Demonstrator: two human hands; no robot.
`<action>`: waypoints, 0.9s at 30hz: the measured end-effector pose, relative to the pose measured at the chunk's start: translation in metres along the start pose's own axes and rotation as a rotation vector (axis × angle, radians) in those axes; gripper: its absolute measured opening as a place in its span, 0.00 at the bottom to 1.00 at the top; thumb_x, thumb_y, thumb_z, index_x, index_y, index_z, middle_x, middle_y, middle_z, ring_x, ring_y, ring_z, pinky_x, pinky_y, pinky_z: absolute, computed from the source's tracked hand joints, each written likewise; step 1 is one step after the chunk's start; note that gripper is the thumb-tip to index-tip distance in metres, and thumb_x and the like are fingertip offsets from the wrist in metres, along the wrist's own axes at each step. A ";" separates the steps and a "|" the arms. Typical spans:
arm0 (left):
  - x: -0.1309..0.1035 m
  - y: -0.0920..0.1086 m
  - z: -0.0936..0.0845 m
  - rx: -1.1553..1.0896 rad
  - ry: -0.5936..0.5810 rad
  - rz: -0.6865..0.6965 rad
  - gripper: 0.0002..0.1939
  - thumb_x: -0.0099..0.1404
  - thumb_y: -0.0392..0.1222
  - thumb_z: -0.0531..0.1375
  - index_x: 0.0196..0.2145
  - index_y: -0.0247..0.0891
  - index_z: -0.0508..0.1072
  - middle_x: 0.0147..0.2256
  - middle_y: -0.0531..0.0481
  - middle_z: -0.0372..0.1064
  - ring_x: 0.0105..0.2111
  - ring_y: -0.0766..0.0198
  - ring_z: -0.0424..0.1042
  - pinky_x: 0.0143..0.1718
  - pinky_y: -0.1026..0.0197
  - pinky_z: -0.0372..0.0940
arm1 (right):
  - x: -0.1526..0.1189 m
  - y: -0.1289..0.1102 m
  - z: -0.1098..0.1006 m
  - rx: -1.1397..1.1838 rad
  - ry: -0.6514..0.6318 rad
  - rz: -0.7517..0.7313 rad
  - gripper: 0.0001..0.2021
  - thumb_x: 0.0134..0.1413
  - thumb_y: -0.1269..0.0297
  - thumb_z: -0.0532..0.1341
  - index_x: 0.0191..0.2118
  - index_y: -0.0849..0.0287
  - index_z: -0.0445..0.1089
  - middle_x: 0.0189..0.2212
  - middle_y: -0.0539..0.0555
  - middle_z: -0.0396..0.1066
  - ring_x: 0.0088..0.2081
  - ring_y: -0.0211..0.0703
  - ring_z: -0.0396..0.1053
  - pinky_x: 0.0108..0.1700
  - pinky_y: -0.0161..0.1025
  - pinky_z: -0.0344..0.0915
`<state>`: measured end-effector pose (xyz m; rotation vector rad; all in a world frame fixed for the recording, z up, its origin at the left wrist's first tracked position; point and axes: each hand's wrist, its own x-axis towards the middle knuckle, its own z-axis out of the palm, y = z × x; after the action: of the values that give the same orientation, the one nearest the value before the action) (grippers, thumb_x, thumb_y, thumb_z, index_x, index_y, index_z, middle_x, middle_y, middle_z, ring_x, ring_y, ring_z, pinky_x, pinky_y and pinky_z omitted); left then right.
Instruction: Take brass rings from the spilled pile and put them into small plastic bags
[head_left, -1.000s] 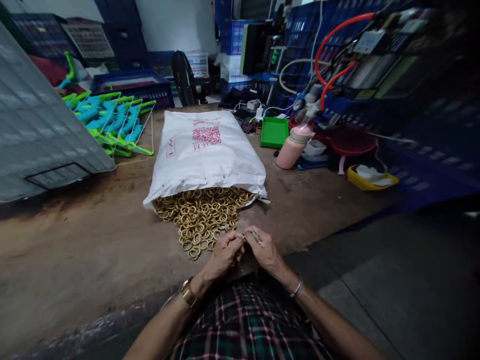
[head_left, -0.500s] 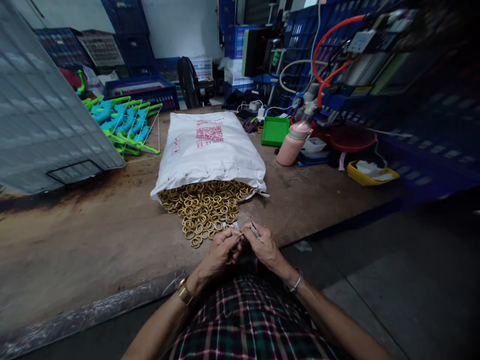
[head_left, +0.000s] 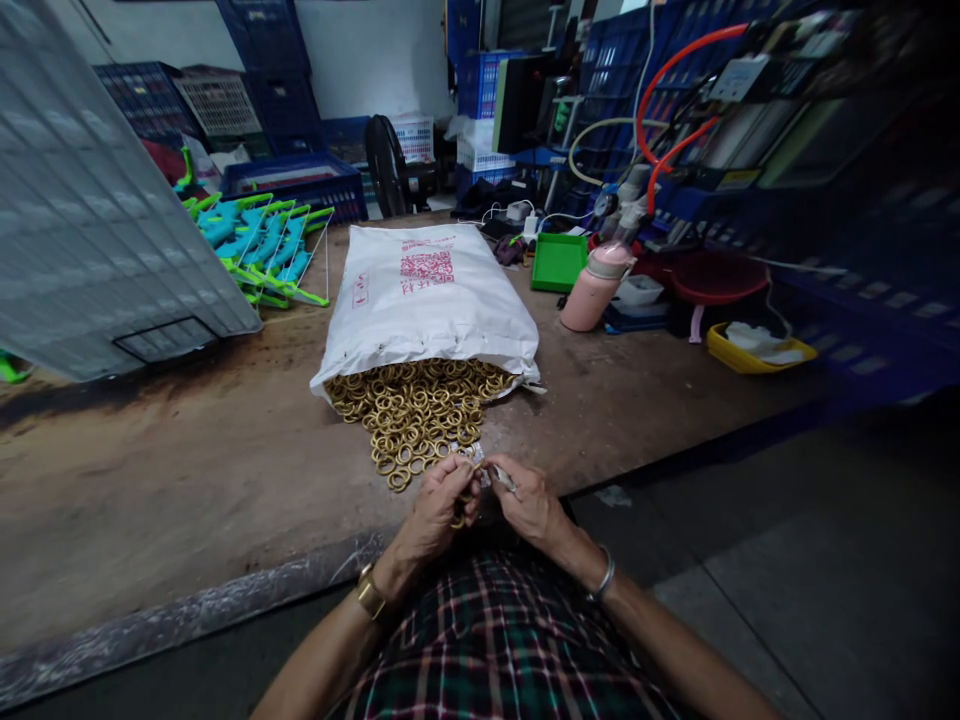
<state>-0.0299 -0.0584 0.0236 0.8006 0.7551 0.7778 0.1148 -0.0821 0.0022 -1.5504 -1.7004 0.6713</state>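
Observation:
Close together at the table's front edge, my two hands meet fingertip to fingertip. My left hand is closed on brass rings: one ring is pinched at the fingertips, and another ring shows under the curled fingers. My right hand is closed round a small silvery blade-like tool, its thumb and forefinger beside the pinched ring; most of the tool is hidden. Just beyond, a heap of brass rings spills from the open mouth of a white woven sack with red print.
A grey translucent panel leans in from the left, near turquoise-and-green plastic pieces. To the right stand a green tray, a pink bottle, a red bowl and a yellow dish. Blue crates are behind.
The view has shifted slightly, so the scene sits a little further right. My right fingers and the tool have turned slightly at the ring; both hands stay together.

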 end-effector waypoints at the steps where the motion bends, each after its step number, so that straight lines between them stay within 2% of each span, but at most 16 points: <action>1: 0.000 -0.001 0.000 0.001 0.004 0.012 0.17 0.56 0.55 0.58 0.27 0.37 0.63 0.21 0.58 0.58 0.15 0.76 0.54 0.16 0.70 0.52 | -0.001 0.000 0.001 -0.025 -0.020 -0.021 0.11 0.49 0.72 0.52 0.35 0.57 0.68 0.26 0.51 0.70 0.28 0.38 0.66 0.31 0.32 0.59; 8: 0.000 -0.006 -0.003 0.094 0.011 0.054 0.16 0.57 0.54 0.56 0.26 0.37 0.63 0.17 0.59 0.57 0.14 0.74 0.54 0.16 0.69 0.51 | 0.000 0.000 0.001 -0.132 -0.101 -0.059 0.14 0.45 0.78 0.49 0.36 0.59 0.66 0.27 0.53 0.70 0.29 0.39 0.66 0.32 0.32 0.57; 13: 0.000 -0.007 -0.005 0.181 0.007 0.079 0.16 0.58 0.53 0.55 0.26 0.37 0.62 0.17 0.59 0.56 0.14 0.74 0.54 0.16 0.69 0.50 | 0.000 -0.003 0.001 -0.127 -0.145 -0.079 0.12 0.44 0.78 0.48 0.33 0.58 0.64 0.24 0.51 0.67 0.25 0.37 0.61 0.29 0.32 0.54; 16: -0.001 -0.007 -0.008 0.233 0.024 0.096 0.17 0.58 0.54 0.56 0.25 0.37 0.61 0.17 0.59 0.55 0.15 0.75 0.53 0.16 0.70 0.50 | 0.000 -0.002 0.001 -0.146 -0.206 -0.086 0.14 0.43 0.78 0.48 0.35 0.59 0.64 0.24 0.51 0.67 0.24 0.37 0.61 0.28 0.32 0.53; 19: -0.007 -0.006 -0.008 0.240 0.012 0.051 0.18 0.57 0.55 0.56 0.24 0.37 0.62 0.17 0.59 0.56 0.14 0.75 0.53 0.15 0.70 0.49 | 0.004 0.004 0.001 -0.265 -0.224 -0.035 0.15 0.44 0.77 0.49 0.38 0.59 0.64 0.24 0.52 0.68 0.25 0.38 0.62 0.28 0.33 0.51; 21: -0.013 -0.004 -0.006 0.190 -0.043 0.010 0.17 0.57 0.54 0.56 0.25 0.36 0.62 0.19 0.57 0.59 0.14 0.75 0.55 0.14 0.70 0.50 | 0.010 0.010 0.001 -0.365 -0.216 0.058 0.13 0.48 0.75 0.49 0.37 0.59 0.65 0.24 0.53 0.69 0.24 0.39 0.63 0.27 0.34 0.49; 24: -0.017 -0.002 -0.005 -0.012 -0.105 -0.051 0.15 0.58 0.51 0.57 0.26 0.37 0.62 0.21 0.56 0.61 0.14 0.75 0.56 0.14 0.70 0.52 | 0.020 0.016 0.000 -0.462 -0.183 0.168 0.09 0.52 0.71 0.50 0.36 0.59 0.66 0.25 0.54 0.70 0.25 0.39 0.64 0.26 0.35 0.47; 27: -0.016 -0.004 -0.012 -0.229 -0.022 -0.115 0.15 0.58 0.50 0.58 0.26 0.36 0.61 0.22 0.56 0.61 0.15 0.76 0.56 0.14 0.72 0.52 | 0.030 0.014 0.004 -0.507 -0.129 0.207 0.08 0.55 0.67 0.50 0.36 0.58 0.66 0.28 0.54 0.71 0.28 0.40 0.66 0.28 0.35 0.48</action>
<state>-0.0469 -0.0697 0.0189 0.5542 0.6725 0.7350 0.1202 -0.0503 -0.0064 -2.0943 -1.9223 0.4669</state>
